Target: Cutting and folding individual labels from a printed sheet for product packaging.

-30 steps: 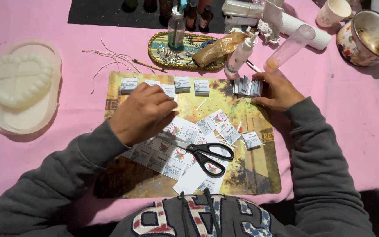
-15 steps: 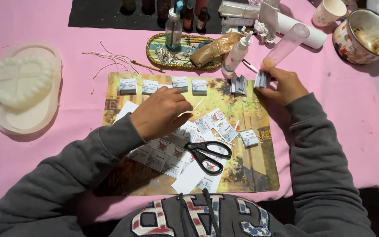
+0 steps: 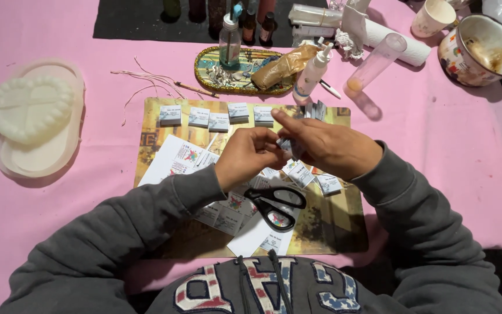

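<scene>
My left hand (image 3: 250, 156) and my right hand (image 3: 333, 149) meet above the middle of a yellowish mat (image 3: 332, 232). Both pinch a small stack of printed paper cards (image 3: 286, 144) between their fingertips; my right forefinger points out to the left over it. A row of several similar cards (image 3: 219, 121) lies along the mat's far edge. Loose cut cards (image 3: 301, 173) and printed sheets (image 3: 176, 158) lie under and around the hands. Black-handled scissors (image 3: 276, 204) rest shut on the sheets, just nearer me than my hands.
A white heart-shaped mould on a pale tray (image 3: 30, 109) sits at the left. Behind the mat stand an oval tray (image 3: 210, 58) with a bottle, a squeeze bottle (image 3: 312, 72), a clear tube (image 3: 376, 61), a paper roll (image 3: 399, 46), a mug (image 3: 483, 51) and a paper cup (image 3: 433, 17).
My right hand has come back from the mat's far right edge with the stack of cards. My left hand has lifted off the cut sheets and moved right to meet it.
</scene>
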